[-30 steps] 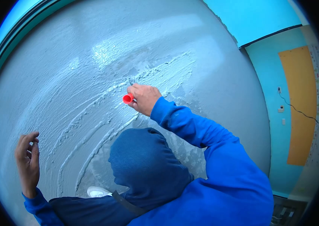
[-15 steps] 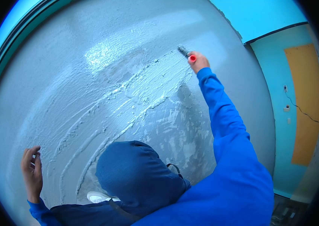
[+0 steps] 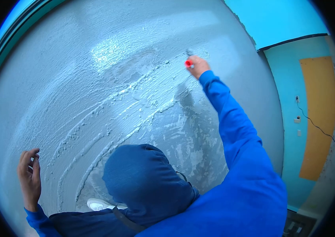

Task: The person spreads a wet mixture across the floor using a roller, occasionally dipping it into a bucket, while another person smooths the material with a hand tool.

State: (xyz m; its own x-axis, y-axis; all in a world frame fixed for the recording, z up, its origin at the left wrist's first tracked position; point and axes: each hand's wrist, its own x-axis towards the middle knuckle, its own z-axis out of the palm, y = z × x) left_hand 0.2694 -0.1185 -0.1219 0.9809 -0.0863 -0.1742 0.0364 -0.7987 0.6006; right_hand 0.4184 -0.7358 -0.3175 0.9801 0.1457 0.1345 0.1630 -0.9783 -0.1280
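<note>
My right hand (image 3: 199, 66) is closed round the red-ended handle (image 3: 189, 63) of a trowel. Its dark blade (image 3: 189, 52) is blurred and mostly hidden behind the hand, over a thick, wet grey cement-like coat (image 3: 136, 94). Ridges and lumps of the coat run in curved bands across the surface. Off at the lower left, my left hand (image 3: 30, 173) is held with its fingers loosely bent and apart, holding nothing. Both arms wear blue sleeves.
A rounded dark blue cloth form (image 3: 140, 173), perhaps a bent knee, fills the lower middle beside a white shoe (image 3: 100, 204). Thinly covered, patchy surface (image 3: 191, 138) lies right of the ridges. A turquoise wall (image 3: 294, 79) has an orange panel (image 3: 319, 114) and a hanging cable (image 3: 314, 116).
My right hand has moved a little to the left with the trowel, dragging across the wet coat. The left hand has shifted slightly left and up.
</note>
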